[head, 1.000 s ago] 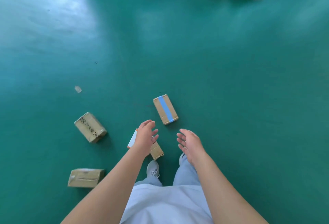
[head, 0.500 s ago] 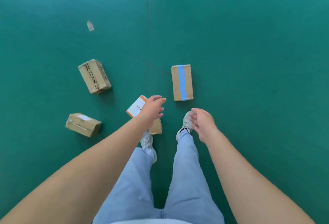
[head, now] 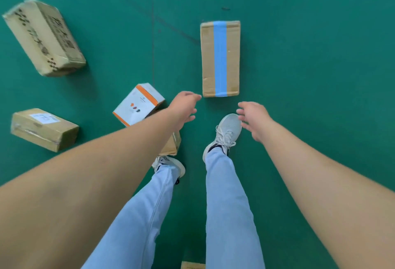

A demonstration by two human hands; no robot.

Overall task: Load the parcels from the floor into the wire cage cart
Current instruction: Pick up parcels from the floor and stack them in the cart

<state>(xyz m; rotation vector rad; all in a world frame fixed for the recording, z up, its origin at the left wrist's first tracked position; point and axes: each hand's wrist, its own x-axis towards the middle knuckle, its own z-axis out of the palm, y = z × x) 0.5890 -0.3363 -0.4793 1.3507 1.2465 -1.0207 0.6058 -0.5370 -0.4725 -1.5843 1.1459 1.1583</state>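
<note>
We look straight down onto a green floor (head: 310, 76) with a thin seam line running up it and a few dark scuff marks near the top. Five parcels lie on it, plus a cardboard corner (head: 193, 265) at the bottom edge.

The blue-taped parcel (head: 220, 58) lies flat directly ahead, its near short edge just beyond our fingertips. Our left hand (head: 185, 107) reaches toward its near left corner, with the fingertips just short of it; whether they touch cannot be told. Our right hand (head: 254, 119) hovers near the parcel's right corner, clearly apart from it, above our right shoe (head: 227, 131).

Both arms extend forward and down, palms turned inward toward each other. The fingers of both hands are loosely spread and slightly curved, holding nothing.

Under our left forearm lie the white-and-orange parcel (head: 139, 103) and, partly hidden, a plain brown parcel (head: 171, 146). Further left, well apart, are the labelled parcel (head: 43, 129) and the printed parcel (head: 43, 36). Our left shoe (head: 171, 165) stands just beside the plain brown parcel.
</note>
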